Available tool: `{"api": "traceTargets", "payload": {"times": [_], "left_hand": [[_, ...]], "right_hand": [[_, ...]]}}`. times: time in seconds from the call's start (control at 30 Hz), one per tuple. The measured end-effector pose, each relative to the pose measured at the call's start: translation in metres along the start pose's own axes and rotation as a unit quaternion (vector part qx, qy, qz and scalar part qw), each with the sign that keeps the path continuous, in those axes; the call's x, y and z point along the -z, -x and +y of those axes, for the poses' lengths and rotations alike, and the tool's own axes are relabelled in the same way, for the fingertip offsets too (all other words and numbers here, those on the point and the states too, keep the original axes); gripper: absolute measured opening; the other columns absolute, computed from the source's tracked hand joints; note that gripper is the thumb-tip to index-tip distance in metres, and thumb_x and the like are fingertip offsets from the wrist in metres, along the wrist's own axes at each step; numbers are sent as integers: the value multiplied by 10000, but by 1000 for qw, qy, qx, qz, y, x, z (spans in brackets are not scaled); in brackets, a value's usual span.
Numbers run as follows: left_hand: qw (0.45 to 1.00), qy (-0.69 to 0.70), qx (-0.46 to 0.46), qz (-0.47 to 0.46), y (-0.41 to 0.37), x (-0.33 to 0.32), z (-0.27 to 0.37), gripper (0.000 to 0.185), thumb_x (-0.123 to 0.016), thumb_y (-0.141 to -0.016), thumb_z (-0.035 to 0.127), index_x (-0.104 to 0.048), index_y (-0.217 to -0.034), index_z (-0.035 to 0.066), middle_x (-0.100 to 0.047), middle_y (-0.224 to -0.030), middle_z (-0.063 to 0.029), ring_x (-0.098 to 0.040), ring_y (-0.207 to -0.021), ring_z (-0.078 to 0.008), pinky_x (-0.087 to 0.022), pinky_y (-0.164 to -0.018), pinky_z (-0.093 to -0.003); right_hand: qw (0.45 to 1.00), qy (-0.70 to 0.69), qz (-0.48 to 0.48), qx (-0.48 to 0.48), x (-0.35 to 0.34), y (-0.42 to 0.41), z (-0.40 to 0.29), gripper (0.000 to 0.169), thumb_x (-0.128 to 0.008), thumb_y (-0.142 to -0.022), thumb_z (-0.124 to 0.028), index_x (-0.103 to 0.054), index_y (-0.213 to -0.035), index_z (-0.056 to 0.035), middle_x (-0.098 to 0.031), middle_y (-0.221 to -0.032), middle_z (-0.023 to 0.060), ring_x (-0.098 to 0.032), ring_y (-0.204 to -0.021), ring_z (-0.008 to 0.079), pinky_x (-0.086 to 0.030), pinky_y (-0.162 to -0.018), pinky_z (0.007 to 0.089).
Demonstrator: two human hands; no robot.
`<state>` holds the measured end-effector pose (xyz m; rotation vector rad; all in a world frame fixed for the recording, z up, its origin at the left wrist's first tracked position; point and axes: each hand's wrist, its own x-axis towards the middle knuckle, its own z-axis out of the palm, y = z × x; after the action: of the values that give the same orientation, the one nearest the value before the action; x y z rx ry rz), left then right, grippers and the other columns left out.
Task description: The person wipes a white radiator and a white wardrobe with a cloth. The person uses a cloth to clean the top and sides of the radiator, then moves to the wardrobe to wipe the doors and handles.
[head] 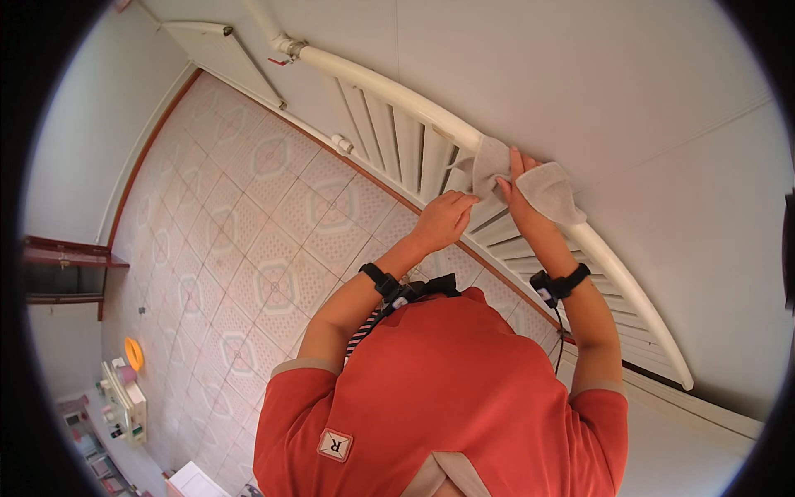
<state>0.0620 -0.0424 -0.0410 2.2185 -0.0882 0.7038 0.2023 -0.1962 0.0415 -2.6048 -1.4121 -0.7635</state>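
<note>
A beige-grey cloth (494, 163) is wrapped over the thick white top pipe (422, 107) of a wall radiator. My right hand (520, 186) lies on that pipe and grips the cloth, its fingers partly tucked under a fold. Another flap of the cloth drapes past the wrist, down along the pipe. Just in front of the pipe, my left hand (446, 218) has its fingertips pinched at the cloth's lower edge. Behind both hands run the radiator's white vertical fins (407, 146).
A valve with a red lever (281, 61) sits at the pipe's far left end. A white folded panel (223, 62) is against the wall beyond. Patterned floor tiles (273, 186) spread left. An orange basin (133, 354) stands near a small loaded table (129, 404).
</note>
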Motion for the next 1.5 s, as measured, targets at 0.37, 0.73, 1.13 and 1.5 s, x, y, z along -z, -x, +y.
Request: {"api": "traceTargets", "payload": {"times": [0.37, 0.73, 1.13, 1.5], "left_hand": [[998, -21, 51, 38, 20, 15, -12, 207, -611, -929, 14, -674, -1122, 51, -658, -918, -148, -641, -841, -348, -517, -728, -437], [996, -48, 62, 49, 31, 7, -15, 206, -601, -929, 9, -672, -1121, 40, -659, -913, -161, -642, -842, -362, -520, -726, -443], [986, -100, 111, 74, 67, -43, -71, 225, -605, -923, 1, -666, -1135, 42, -676, -959, -161, -658, -903, -363, -539, -765, -442], [983, -107, 115, 95, 77, -42, -94, 223, -601, -929, 10, -653, -1144, 38, -660, -925, -162, -647, -884, -370, -529, -757, -451]], "right_hand": [[1000, -17, 11, 14, -18, -72, -56, 575, -684, -937, -379, -548, -1344, 5, -603, -1054, 124, -604, -908, 325, -498, -763, 467], [997, -75, 29, 22, -43, -95, -73, 482, -700, -921, -327, -554, -1257, -14, -621, -1023, 140, -616, -935, 350, -494, -790, 495], [990, -137, 30, 30, -153, -141, -95, 526, -654, -957, -320, -533, -1347, 11, -634, -1165, 175, -607, -1066, 385, -482, -917, 510], [994, -98, 30, 38, -198, -159, -105, 609, -618, -981, -273, -441, -1502, -14, -589, -1295, 208, -571, -1152, 415, -455, -966, 552]]}}
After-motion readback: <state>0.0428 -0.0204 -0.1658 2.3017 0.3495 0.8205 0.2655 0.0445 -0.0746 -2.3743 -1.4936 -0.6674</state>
